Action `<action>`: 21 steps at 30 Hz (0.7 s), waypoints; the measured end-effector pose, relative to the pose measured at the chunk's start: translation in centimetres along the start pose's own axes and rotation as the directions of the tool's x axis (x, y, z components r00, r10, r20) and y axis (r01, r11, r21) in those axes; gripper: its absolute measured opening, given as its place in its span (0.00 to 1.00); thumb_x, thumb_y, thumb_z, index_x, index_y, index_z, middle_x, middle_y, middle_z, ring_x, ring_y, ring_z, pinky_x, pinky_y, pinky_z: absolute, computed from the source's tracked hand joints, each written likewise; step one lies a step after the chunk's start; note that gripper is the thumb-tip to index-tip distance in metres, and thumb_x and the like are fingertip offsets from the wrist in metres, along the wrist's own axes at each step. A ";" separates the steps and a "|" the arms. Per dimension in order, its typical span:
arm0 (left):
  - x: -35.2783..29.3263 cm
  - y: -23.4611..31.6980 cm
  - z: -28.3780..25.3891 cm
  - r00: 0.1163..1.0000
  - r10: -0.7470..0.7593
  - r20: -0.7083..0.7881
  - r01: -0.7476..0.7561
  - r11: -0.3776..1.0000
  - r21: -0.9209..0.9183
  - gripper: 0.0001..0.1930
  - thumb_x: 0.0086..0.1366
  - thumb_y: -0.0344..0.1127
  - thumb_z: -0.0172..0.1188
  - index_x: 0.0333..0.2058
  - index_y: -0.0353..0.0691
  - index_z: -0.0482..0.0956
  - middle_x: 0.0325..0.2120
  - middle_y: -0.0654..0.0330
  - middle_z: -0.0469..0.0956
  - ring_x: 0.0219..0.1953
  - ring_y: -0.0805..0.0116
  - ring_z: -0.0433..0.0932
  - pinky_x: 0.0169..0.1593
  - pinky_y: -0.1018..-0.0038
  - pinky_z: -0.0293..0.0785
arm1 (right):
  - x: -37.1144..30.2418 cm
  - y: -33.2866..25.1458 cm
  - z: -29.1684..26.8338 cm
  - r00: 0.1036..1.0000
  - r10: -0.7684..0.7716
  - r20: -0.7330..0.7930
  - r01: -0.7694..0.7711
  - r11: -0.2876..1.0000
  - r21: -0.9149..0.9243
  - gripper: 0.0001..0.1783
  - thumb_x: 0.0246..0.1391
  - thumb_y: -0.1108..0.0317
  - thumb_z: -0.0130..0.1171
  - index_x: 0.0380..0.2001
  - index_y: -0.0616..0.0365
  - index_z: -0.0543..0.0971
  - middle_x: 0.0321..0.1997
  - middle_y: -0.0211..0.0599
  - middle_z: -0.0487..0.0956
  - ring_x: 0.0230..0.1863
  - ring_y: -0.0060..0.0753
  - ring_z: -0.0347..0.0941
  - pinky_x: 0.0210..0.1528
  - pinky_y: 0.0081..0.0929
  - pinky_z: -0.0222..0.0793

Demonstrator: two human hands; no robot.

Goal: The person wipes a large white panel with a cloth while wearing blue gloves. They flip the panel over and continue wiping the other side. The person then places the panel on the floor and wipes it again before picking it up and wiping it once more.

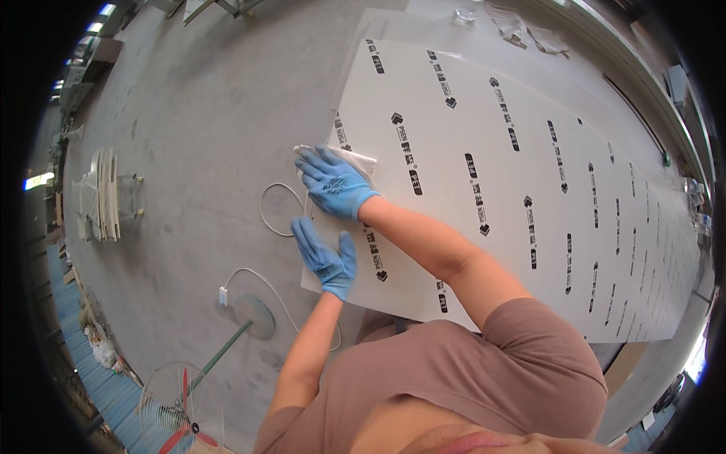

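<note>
A large white panel (446, 204), covered in protective film with repeated dark printed marks, stretches from in front of me far to the right. My right hand (336, 181), in a blue glove, presses a folded white cloth (363, 160) at the panel's left edge. Its fingers lie over the cloth, and the underside of the grip is hidden. Just nearer to me is my left hand (327, 261), also gloved in blue. Its fingers are straight and the thumb stands apart, with nothing held. It rests at or just over the panel's left edge; contact cannot be made out.
On the grey floor at left, a standing fan (193, 427) has a round base (255, 317) and a green pole. A white cable with a power strip (223, 296) lies near it. Farther left is a rack of upright boards (106, 195). Crumpled wrapping (529, 34) lies beyond the panel.
</note>
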State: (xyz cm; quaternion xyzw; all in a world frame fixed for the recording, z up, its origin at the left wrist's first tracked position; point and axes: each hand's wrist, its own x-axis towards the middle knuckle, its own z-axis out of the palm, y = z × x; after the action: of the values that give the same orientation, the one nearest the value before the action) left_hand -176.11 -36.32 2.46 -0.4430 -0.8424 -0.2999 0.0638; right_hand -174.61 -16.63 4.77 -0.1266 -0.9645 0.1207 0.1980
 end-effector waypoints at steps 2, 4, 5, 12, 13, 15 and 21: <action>-0.3 -0.3 0.0 0.999 -0.023 -0.023 0.022 0.998 -0.052 0.46 0.72 0.57 0.59 0.74 0.26 0.54 0.74 0.35 0.56 0.77 0.37 0.54 0.77 0.49 0.51 | -1.2 -2.4 0.5 1.000 -0.018 0.019 0.018 1.000 0.014 0.24 0.65 0.62 0.51 0.59 0.64 0.80 0.77 0.45 0.69 0.82 0.44 0.56 0.83 0.48 0.45; -0.6 -0.5 -0.8 0.996 -0.065 -0.054 0.058 0.991 -0.124 0.45 0.74 0.56 0.57 0.74 0.26 0.53 0.75 0.36 0.55 0.78 0.39 0.52 0.78 0.50 0.49 | -2.6 -5.6 1.3 0.992 -0.067 0.107 0.068 0.998 -0.003 0.28 0.63 0.60 0.54 0.63 0.62 0.76 0.78 0.43 0.67 0.82 0.47 0.54 0.84 0.48 0.42; -0.3 -0.7 -1.3 0.993 -0.074 -0.091 0.057 0.982 -0.179 0.43 0.75 0.55 0.56 0.74 0.26 0.53 0.75 0.37 0.55 0.78 0.39 0.52 0.78 0.50 0.49 | -3.5 -7.2 1.6 0.990 -0.082 0.117 0.079 0.997 0.026 0.29 0.63 0.59 0.54 0.64 0.61 0.75 0.78 0.43 0.67 0.82 0.47 0.53 0.84 0.49 0.41; 1.3 -2.0 -11.3 0.978 -0.059 -0.199 -0.054 0.852 -0.521 0.37 0.80 0.49 0.50 0.75 0.28 0.52 0.77 0.42 0.52 0.79 0.47 0.51 0.79 0.54 0.47 | -9.0 -18.8 3.2 0.999 -0.049 -0.001 0.049 0.992 0.114 0.29 0.61 0.59 0.56 0.64 0.57 0.76 0.75 0.44 0.69 0.80 0.43 0.58 0.84 0.49 0.42; 1.4 -2.2 -12.4 0.984 -0.029 -0.174 -0.066 0.851 -0.520 0.36 0.81 0.48 0.49 0.75 0.28 0.53 0.77 0.43 0.52 0.79 0.48 0.52 0.79 0.55 0.48 | -9.8 -19.8 3.2 0.999 -0.037 -0.006 0.038 0.995 0.096 0.29 0.62 0.59 0.56 0.64 0.57 0.76 0.75 0.44 0.70 0.79 0.42 0.59 0.84 0.49 0.44; 0.6 -2.2 -14.0 0.990 -0.014 -0.143 -0.057 0.877 -0.477 0.34 0.83 0.48 0.46 0.75 0.29 0.53 0.77 0.43 0.52 0.78 0.51 0.54 0.78 0.57 0.51 | -11.3 -21.4 3.1 0.998 -0.012 -0.057 0.018 0.994 0.105 0.27 0.63 0.63 0.55 0.65 0.57 0.76 0.73 0.42 0.72 0.77 0.39 0.63 0.83 0.48 0.47; -4.1 -0.9 -14.3 0.997 0.061 0.037 -0.032 0.851 -0.524 0.33 0.83 0.47 0.46 0.74 0.28 0.53 0.76 0.43 0.54 0.78 0.50 0.54 0.77 0.57 0.52 | -16.0 -23.6 2.8 0.998 0.061 -0.034 -0.059 0.997 0.059 0.31 0.64 0.63 0.55 0.70 0.52 0.71 0.78 0.34 0.67 0.80 0.36 0.58 0.84 0.45 0.46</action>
State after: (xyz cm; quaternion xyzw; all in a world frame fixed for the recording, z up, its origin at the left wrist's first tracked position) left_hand -176.65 -47.61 12.13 -0.4715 -0.7195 -0.5046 -0.0736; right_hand -166.15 -43.93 3.36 -0.1517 -0.9526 0.1524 0.2151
